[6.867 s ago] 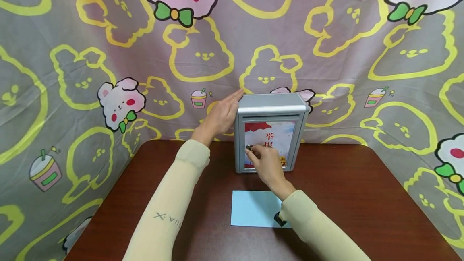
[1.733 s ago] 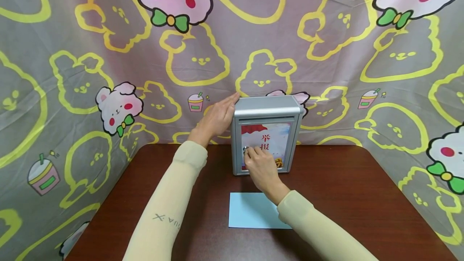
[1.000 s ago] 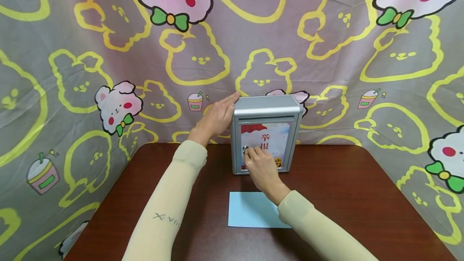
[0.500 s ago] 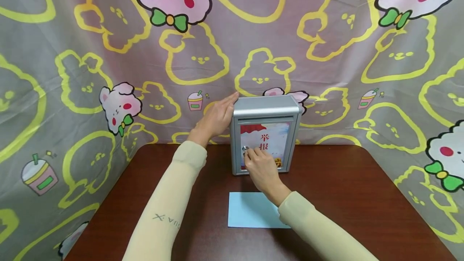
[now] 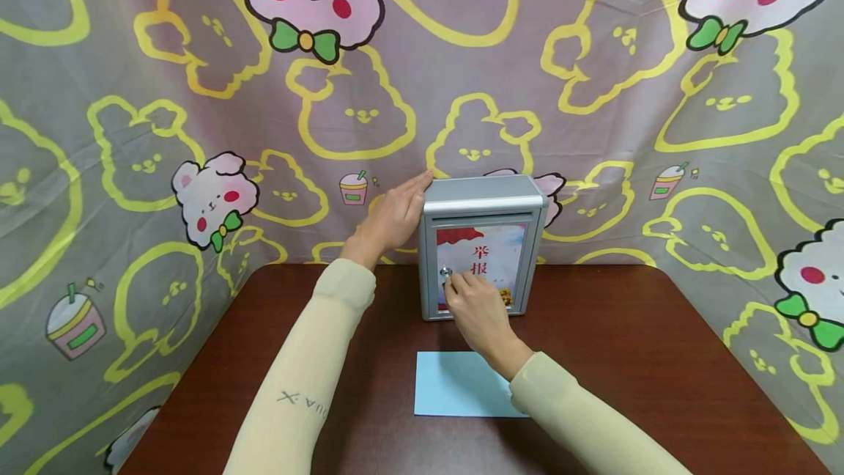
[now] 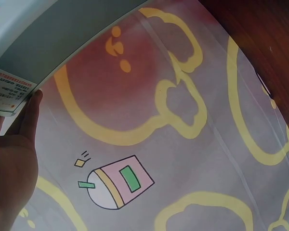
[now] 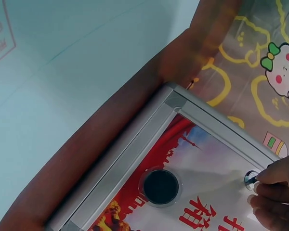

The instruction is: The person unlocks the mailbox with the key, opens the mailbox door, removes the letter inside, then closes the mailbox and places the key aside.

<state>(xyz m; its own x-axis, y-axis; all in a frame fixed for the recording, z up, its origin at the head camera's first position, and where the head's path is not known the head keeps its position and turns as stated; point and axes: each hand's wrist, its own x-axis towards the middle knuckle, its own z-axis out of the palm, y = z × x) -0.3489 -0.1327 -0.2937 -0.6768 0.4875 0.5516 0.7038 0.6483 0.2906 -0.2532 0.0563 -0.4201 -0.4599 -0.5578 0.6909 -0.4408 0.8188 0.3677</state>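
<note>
A grey metal box (image 5: pixel 484 193) with a slot and a poster front stands upright at the back of the table. My left hand (image 5: pixel 395 215) rests its straight fingers along the box's upper left side; in the left wrist view the hand (image 6: pixel 12 168) touches the casing beside a white label (image 6: pixel 10 91). My right hand (image 5: pixel 476 306) is at the round lock (image 5: pixel 445 271) on the left of the front. In the right wrist view its thumb and finger pinch a small key (image 7: pixel 253 180) at the lock; the fingers hide most of the key.
A light blue sheet (image 5: pixel 448 383) lies on the brown table (image 5: pixel 606 343), in front of the box and partly under the right forearm. A dark round spot (image 7: pixel 160 186) shows on the box front. Patterned cloth (image 5: pixel 369 13) hangs behind and at both sides.
Compared with the oldest frame, my right hand has shifted slightly down from over the lock, leaving the lock more visible. The left hand stays on the box. Little differs in the last second.
</note>
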